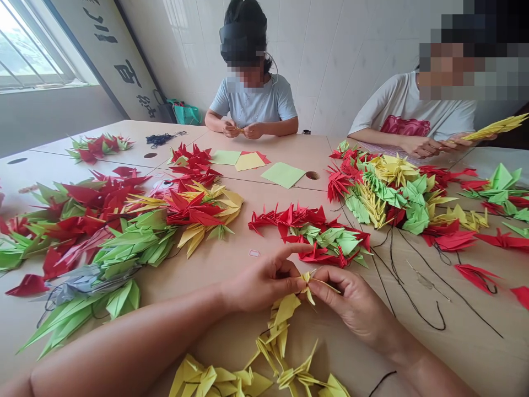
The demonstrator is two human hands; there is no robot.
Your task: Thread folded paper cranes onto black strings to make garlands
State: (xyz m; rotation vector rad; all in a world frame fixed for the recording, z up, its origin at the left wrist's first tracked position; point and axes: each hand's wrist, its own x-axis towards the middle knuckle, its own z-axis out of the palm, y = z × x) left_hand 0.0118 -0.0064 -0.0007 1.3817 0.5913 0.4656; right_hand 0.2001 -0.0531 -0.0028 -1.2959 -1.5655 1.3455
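A small folded yellow paper crane [307, 285] is pinched between my two hands, above the near part of the table. My left hand [264, 281] grips its left side with thumb and bent fingers, the index finger stretched out past it. On the other side, the thumb and fingertips of my right hand [351, 300] press on the crane. Below them, a string of yellow paper cranes [275, 336] trails toward the table's near edge, where more yellow cranes [219, 380] lie in a heap. Just beyond my hands sits a bundle of red and green cranes [326, 237].
Strung red, green and yellow cranes cover the left [103, 220] and the right [397, 187] of the table. Black cords [409, 275] lie at right. Square paper sheets [283, 174] rest near a table hole [312, 175]. Two people sit opposite, their hands on paper pieces.
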